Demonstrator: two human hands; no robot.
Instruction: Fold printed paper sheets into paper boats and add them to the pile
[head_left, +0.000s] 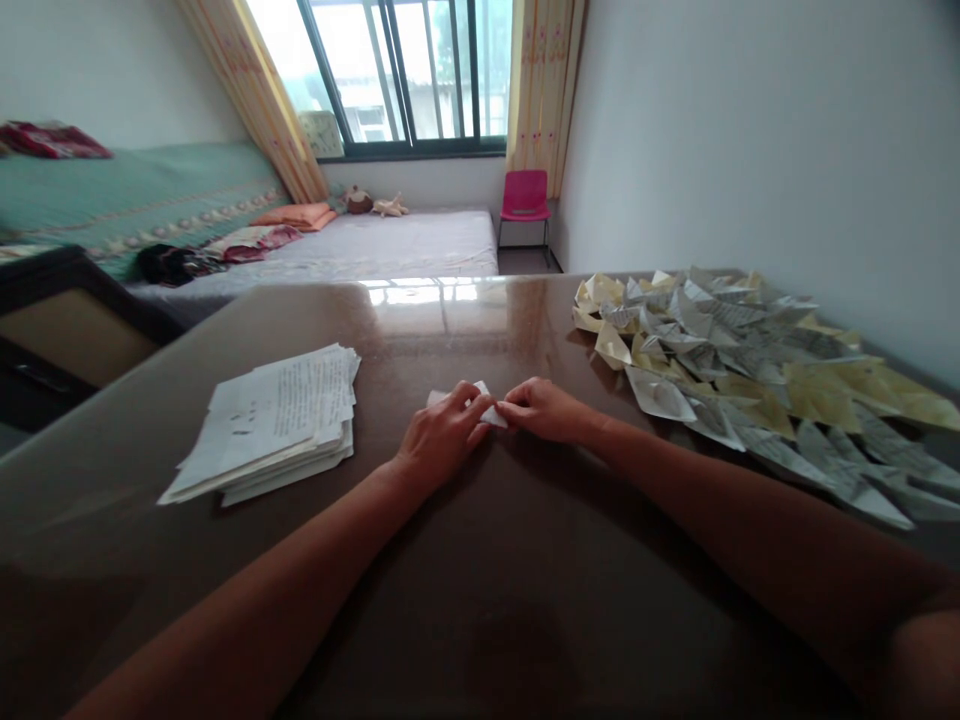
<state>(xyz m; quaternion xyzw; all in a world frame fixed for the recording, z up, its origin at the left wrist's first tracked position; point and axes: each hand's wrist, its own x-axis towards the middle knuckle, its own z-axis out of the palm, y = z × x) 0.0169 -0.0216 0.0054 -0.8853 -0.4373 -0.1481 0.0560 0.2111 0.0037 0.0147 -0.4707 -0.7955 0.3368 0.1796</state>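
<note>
A small folded piece of white paper [491, 412] lies between my hands at the middle of the brown table. My left hand [448, 420] rests over its left part, fingers curled and closed on it, hiding much of it. With thumb and forefinger, my right hand [544, 408] pinches the paper's right corner. To the left sits a stack of printed paper sheets [274, 415]. Many folded paper boats [705, 340], white and yellowish, are heaped on the right side, beyond my right forearm.
The glossy brown table [450, 580] reflects the window at its far edge. Behind it stand a bed [405, 240] and a pink chair [524, 195]. A dark wooden piece of furniture [75, 330] is at the left, and a white wall [750, 140] borders the right.
</note>
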